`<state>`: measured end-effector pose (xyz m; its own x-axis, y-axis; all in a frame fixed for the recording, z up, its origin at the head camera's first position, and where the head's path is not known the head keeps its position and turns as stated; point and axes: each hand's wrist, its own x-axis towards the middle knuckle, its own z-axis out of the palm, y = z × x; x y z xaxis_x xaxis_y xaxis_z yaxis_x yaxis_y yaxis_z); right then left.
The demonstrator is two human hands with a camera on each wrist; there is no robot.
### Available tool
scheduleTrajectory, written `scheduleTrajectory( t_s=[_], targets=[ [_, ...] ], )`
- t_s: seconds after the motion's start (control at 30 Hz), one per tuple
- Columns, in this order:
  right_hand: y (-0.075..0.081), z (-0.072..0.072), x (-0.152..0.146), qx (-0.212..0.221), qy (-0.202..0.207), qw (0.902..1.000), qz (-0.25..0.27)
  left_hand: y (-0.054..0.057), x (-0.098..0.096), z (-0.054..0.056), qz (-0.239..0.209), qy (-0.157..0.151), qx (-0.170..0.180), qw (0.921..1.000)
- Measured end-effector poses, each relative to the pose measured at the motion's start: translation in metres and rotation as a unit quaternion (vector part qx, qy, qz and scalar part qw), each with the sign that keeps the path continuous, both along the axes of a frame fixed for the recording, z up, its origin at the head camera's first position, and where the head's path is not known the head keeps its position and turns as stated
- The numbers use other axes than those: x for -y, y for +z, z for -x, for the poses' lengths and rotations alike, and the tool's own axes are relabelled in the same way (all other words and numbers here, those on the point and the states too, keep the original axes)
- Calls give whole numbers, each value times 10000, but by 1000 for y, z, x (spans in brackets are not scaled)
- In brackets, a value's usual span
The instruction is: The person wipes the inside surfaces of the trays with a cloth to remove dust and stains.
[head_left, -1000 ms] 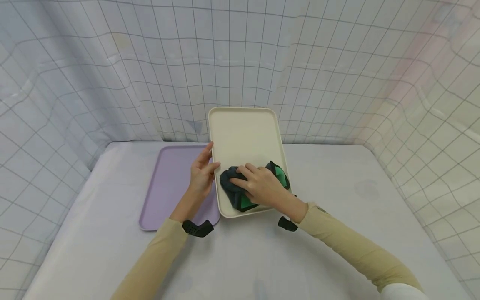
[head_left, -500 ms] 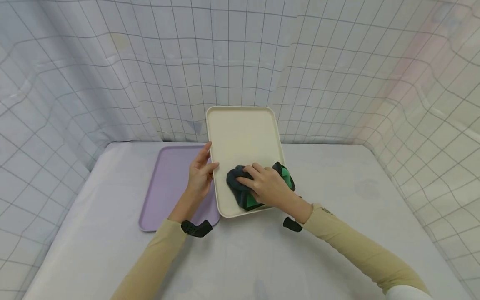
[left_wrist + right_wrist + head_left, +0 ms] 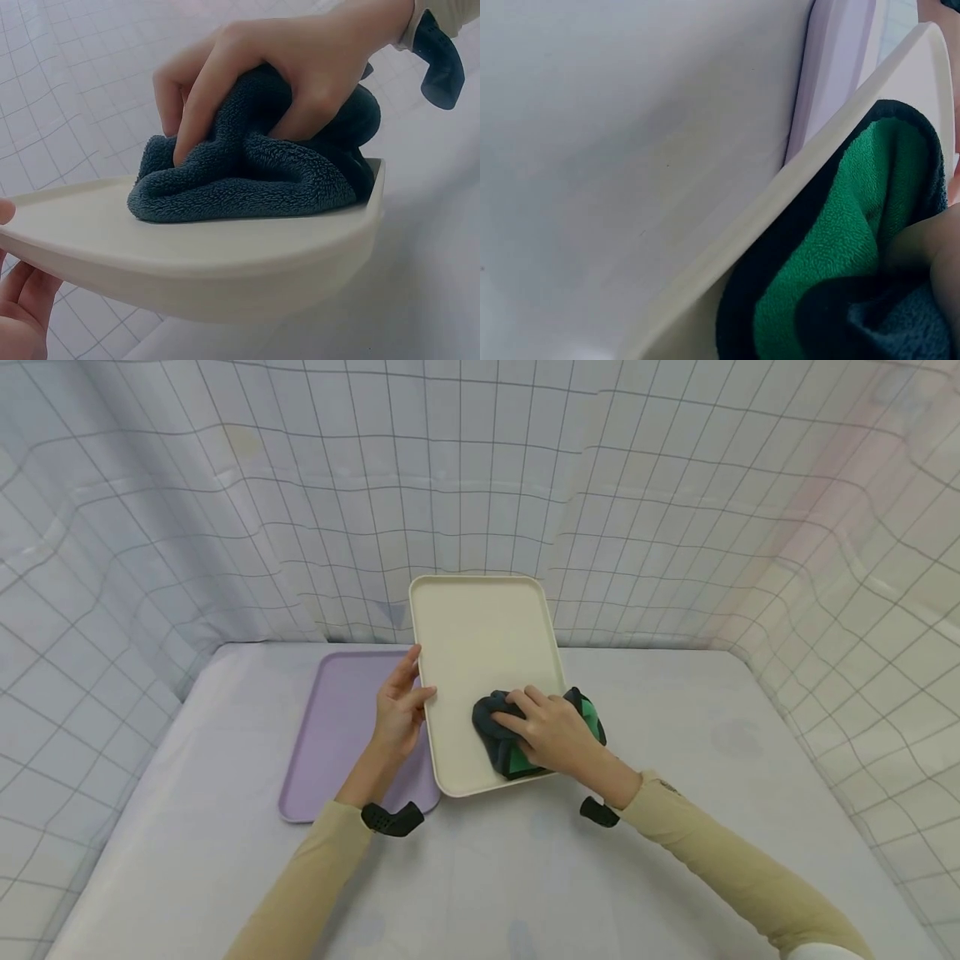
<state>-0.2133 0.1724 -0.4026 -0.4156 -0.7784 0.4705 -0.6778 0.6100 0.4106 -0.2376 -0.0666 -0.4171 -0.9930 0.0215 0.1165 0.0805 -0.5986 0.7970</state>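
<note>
A cream tray is held up at a tilt by my left hand, thumb on its left rim and fingers beneath. My right hand grips a bunched towel, dark blue terry on one side and green with a dark border on the other. The towel presses on the near right part of the tray's inner face. One folded corner sticks out past the tray's right rim. In the left wrist view, the right fingers dig into the cloth's folds.
A lavender tray lies flat on the white-covered table, partly under the cream tray and left arm. Grid-patterned curtains hang behind and at both sides.
My right hand has slid the towel rightward across the tray's lower part, its corner now over the right rim. The cream tray has shifted slightly left; my left hand keeps its hold.
</note>
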Motion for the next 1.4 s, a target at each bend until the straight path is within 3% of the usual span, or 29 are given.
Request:
scheduleTrajectory(
  t_s=[0.2,1.1,1.4],
  targets=[
    [-3,-1,-8,51,-40,10000,17,-2,2,0,49,10,145,9999],
    [-6,7,-53,199,-713,9966,367,6,5,0,-25,96,-8,10000],
    [0,10,-57,148,-686,9968,383,11,6,2,96,193,74,9997]
  ],
)
